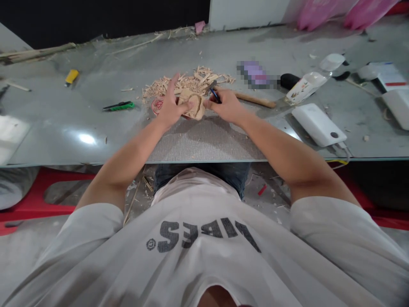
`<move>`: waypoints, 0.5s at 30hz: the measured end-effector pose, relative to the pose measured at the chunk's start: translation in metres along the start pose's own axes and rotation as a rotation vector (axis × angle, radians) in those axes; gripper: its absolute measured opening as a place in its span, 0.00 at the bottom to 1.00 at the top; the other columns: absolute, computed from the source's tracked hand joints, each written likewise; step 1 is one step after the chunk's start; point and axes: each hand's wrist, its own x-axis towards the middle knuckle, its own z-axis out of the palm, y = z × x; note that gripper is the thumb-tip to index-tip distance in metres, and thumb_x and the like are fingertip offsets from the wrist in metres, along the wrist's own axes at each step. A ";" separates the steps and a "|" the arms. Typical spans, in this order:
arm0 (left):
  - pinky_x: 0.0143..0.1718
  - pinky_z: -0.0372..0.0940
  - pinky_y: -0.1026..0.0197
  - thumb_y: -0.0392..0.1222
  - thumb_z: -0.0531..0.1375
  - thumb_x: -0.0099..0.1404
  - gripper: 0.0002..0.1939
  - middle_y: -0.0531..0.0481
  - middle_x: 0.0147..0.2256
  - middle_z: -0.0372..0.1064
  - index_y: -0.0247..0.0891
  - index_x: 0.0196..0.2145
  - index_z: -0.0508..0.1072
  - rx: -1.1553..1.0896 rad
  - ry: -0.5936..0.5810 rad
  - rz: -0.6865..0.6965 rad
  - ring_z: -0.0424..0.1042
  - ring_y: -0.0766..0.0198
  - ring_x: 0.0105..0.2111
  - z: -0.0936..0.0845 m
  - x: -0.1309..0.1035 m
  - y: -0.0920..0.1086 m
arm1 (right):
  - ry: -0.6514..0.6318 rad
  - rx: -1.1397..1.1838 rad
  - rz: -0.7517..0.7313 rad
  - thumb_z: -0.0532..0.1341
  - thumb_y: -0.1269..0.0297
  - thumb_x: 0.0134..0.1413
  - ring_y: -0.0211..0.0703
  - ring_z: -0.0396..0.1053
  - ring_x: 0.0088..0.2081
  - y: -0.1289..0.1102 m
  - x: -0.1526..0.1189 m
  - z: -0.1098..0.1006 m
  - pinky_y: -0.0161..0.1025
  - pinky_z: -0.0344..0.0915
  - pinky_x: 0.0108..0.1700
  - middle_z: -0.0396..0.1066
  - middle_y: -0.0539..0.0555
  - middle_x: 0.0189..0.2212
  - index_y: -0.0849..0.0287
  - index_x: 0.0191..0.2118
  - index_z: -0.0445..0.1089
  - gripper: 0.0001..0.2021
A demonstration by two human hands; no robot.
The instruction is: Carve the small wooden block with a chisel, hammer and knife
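Note:
A pale carved wooden piece with a hollowed recess lies before me near the wood shavings. My left hand grips its left side, thumb pressed on the face and one finger stretched upward. In my right hand is a slim dark blue tool; whether it is a pen or a blade I cannot make out. The right thumb reaches the wood's right edge. Beside my left hand lies a round piece with red line markings, partly covered. A wooden mallet or hammer handle extends right from behind my right hand.
Shavings are heaped behind the wood. A green-black utility knife and a yellow lighter-like item lie left. At right are a bottle, a white power bank with a cable, and a blurred purple item. The glass tabletop's edge runs nearest me.

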 end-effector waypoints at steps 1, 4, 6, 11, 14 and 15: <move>0.78 0.82 0.22 0.79 0.82 0.60 0.70 0.49 0.82 0.75 0.67 0.91 0.61 -0.019 -0.011 0.003 0.75 0.29 0.83 0.000 0.000 -0.004 | 0.006 0.018 0.000 0.65 0.38 0.90 0.58 0.76 0.51 0.002 0.001 0.000 0.55 0.81 0.58 0.74 0.55 0.39 0.49 0.45 0.75 0.22; 0.68 0.89 0.23 0.72 0.83 0.57 0.73 0.48 0.78 0.79 0.67 0.92 0.58 -0.061 -0.053 -0.003 0.79 0.27 0.80 0.001 0.000 -0.009 | 0.011 0.054 0.009 0.66 0.44 0.89 0.55 0.74 0.47 0.006 0.003 0.002 0.53 0.80 0.56 0.73 0.53 0.39 0.48 0.43 0.72 0.18; 0.70 0.88 0.23 0.74 0.82 0.57 0.74 0.52 0.77 0.81 0.69 0.93 0.56 -0.045 -0.037 0.005 0.78 0.28 0.81 0.003 -0.001 -0.005 | 0.000 0.071 0.022 0.66 0.44 0.88 0.54 0.73 0.45 0.005 0.003 0.004 0.52 0.80 0.53 0.71 0.52 0.37 0.47 0.41 0.71 0.19; 0.80 0.81 0.28 0.87 0.78 0.66 0.71 0.59 0.69 0.89 0.73 0.95 0.54 0.006 0.058 -0.033 0.75 0.36 0.84 0.009 -0.007 0.017 | -0.041 0.072 0.008 0.65 0.32 0.87 0.54 0.72 0.42 -0.001 -0.004 0.000 0.54 0.80 0.51 0.70 0.52 0.35 0.47 0.41 0.71 0.27; 0.74 0.86 0.31 0.87 0.80 0.66 0.75 0.51 0.69 0.88 0.67 0.96 0.52 -0.016 0.101 -0.073 0.79 0.39 0.82 0.012 -0.009 0.026 | -0.055 0.046 -0.036 0.66 0.35 0.86 0.57 0.72 0.44 -0.007 -0.009 -0.001 0.54 0.79 0.52 0.67 0.52 0.34 0.46 0.39 0.68 0.25; 0.73 0.87 0.32 0.85 0.81 0.66 0.75 0.49 0.71 0.87 0.65 0.96 0.52 -0.029 0.120 -0.087 0.79 0.40 0.82 0.013 -0.009 0.027 | -0.066 0.042 -0.046 0.67 0.36 0.86 0.57 0.72 0.45 -0.008 -0.011 -0.001 0.54 0.79 0.52 0.67 0.52 0.34 0.46 0.38 0.67 0.25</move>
